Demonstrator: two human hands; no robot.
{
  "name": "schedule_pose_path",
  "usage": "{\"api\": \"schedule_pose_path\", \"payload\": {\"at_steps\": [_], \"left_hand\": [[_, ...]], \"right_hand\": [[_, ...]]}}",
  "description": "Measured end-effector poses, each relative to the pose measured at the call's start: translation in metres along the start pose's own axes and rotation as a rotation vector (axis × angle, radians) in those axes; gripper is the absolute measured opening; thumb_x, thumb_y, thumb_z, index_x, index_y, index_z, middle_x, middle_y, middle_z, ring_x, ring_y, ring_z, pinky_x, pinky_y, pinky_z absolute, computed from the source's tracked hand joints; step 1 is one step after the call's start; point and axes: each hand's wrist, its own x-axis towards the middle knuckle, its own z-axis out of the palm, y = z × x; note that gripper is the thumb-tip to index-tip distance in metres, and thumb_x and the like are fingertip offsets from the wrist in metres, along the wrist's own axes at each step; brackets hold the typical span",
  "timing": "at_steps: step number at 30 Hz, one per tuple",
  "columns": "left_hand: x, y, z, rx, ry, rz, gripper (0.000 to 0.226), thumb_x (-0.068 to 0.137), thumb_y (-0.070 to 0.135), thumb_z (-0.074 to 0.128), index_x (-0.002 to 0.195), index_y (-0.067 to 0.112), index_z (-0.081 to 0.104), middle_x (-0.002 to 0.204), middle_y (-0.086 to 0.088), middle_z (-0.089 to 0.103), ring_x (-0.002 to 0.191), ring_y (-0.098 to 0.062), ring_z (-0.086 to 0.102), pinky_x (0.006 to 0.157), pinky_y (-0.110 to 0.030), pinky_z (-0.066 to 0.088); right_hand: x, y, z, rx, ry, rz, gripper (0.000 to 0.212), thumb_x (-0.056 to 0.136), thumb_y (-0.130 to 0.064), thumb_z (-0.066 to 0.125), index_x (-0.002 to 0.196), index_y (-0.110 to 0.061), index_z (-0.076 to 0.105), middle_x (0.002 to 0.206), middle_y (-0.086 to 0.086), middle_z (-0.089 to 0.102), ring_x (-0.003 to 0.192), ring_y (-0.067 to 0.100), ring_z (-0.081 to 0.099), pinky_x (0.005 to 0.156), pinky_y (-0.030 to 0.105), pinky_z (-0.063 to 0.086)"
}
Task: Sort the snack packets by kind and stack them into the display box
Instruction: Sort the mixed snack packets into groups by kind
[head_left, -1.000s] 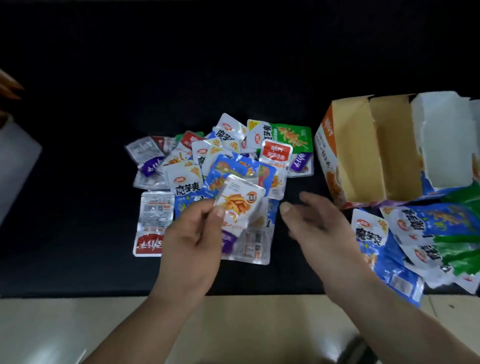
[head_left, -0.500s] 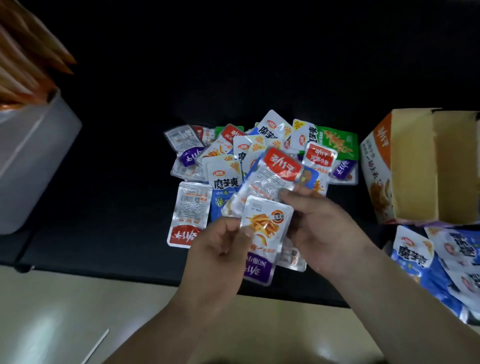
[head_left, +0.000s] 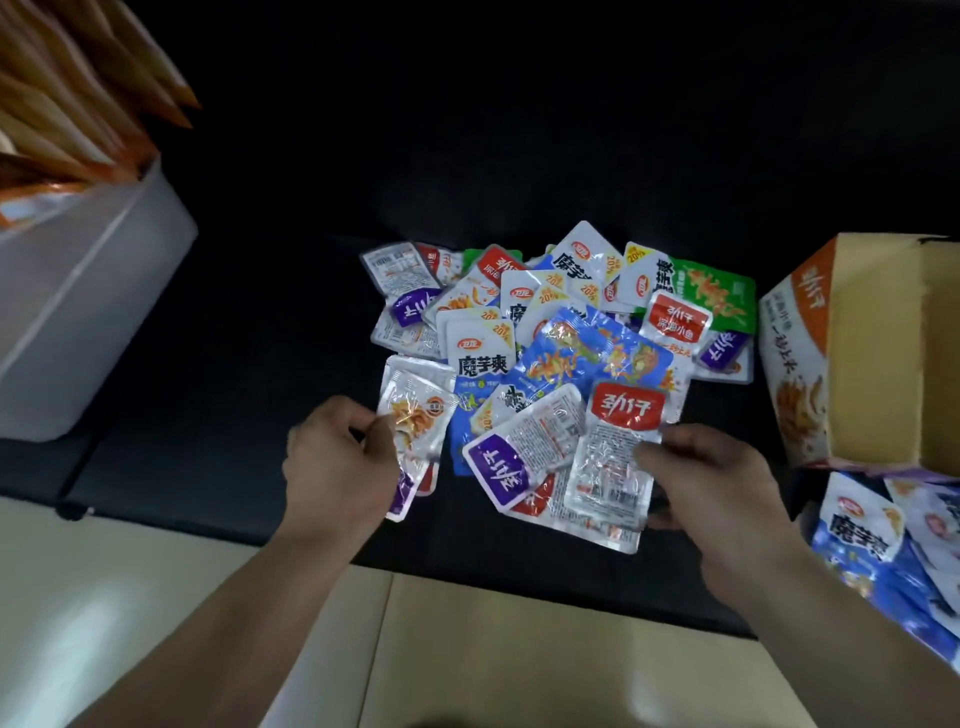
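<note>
Snack packets (head_left: 571, 332) centre | display box (head_left: 800, 364) right edge | bin (head_left: 78, 312) left edge

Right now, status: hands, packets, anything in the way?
Left hand pinches purple-ended packet. Right hand grips red-topped packet. Display box at right, nothing blocking it; mixed pile unsorted.

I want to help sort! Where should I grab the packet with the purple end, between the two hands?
Pinch the purple-ended packet by its purple end, coming from the near side. It lies flat atop the pile, and that end sticks out toward you; other packets crowd its far end.
</note>
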Motion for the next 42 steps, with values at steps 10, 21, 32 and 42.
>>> {"api": "schedule_pose_path", "payload": {"at_steps": [10, 21, 32, 42], "left_hand": [[-0.034, 0.065, 0.012, -0.433, -0.089, 0.091, 0.015, 0.089, 0.01, 0.078, 0.095, 0.018, 0.066, 0.081, 0.001, 0.076, 0.067, 0.0, 0.07, 0.062, -0.014, 0.053], [-0.018, 0.07, 0.064, 0.187, -0.256, 0.356, 0.011, 0.093, 0.019, 0.067, 0.104, 0.017, 0.063, 0.104, 0.0, 0.065, 0.1, -0.021, 0.062, 0.083, -0.042, 0.056], [-0.024, 0.079, 0.064, 0.219, -0.294, 0.331, 0.013, 0.093, 0.011, 0.058, 0.092, 0.022, 0.051, 0.09, -0.004, 0.062, 0.084, -0.021, 0.062, 0.059, -0.03, 0.045], [-0.028, 0.052, 0.022, -0.134, -0.099, 0.086, 0.02, 0.095, 0.012, 0.064, 0.095, 0.027, 0.052, 0.088, 0.004, 0.063, 0.074, -0.007, 0.06, 0.064, -0.024, 0.05]], "right_hand": [[-0.008, 0.006, -0.002, 0.164, -0.06, 0.024, 0.008, 0.091, -0.004, 0.07, 0.087, -0.011, 0.072, 0.091, 0.012, 0.079, 0.079, 0.032, 0.076, 0.073, 0.05, 0.063], [-0.005, 0.028, -0.034, -0.04, 0.124, -0.036, 0.007, 0.086, -0.026, 0.072, 0.086, -0.021, 0.068, 0.079, -0.001, 0.073, 0.086, 0.03, 0.071, 0.078, 0.052, 0.06], [0.002, 0.043, -0.052, -0.042, 0.105, -0.033, 0.008, 0.094, -0.017, 0.067, 0.092, -0.013, 0.06, 0.092, 0.014, 0.072, 0.089, 0.032, 0.071, 0.079, 0.052, 0.061], [-0.013, 0.024, -0.027, -0.621, -0.208, -0.501, 0.015, 0.089, -0.021, 0.068, 0.082, -0.026, 0.056, 0.082, -0.009, 0.061, 0.08, 0.009, 0.056, 0.067, 0.029, 0.047]]}}
